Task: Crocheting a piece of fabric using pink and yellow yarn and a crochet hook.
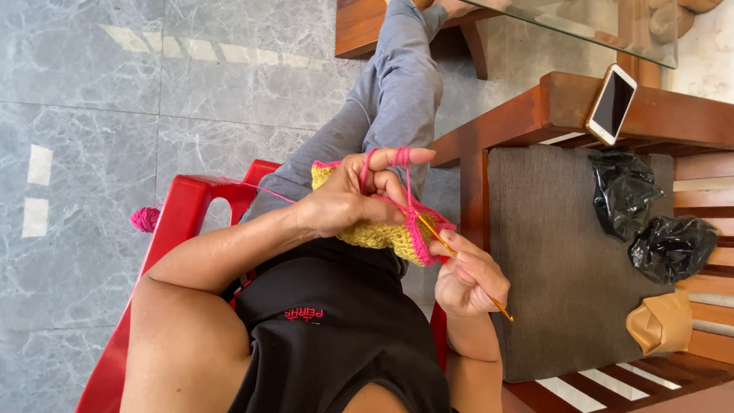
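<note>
Diagonally, right hand pinches crochet hook, tip toward yarn-wrapped left hand.

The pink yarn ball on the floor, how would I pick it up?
Best guess: pinch the yarn ball around its round middle, coming from the open floor side, since the red chair blocks its other side. Grip gently; a strand seems to run from it up to the left hand, so it may tug.

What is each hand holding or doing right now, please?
Left hand: closed on the yellow crochet piece, pink yarn looped over its fingers.
Right hand: closed on the crochet hook.
</note>
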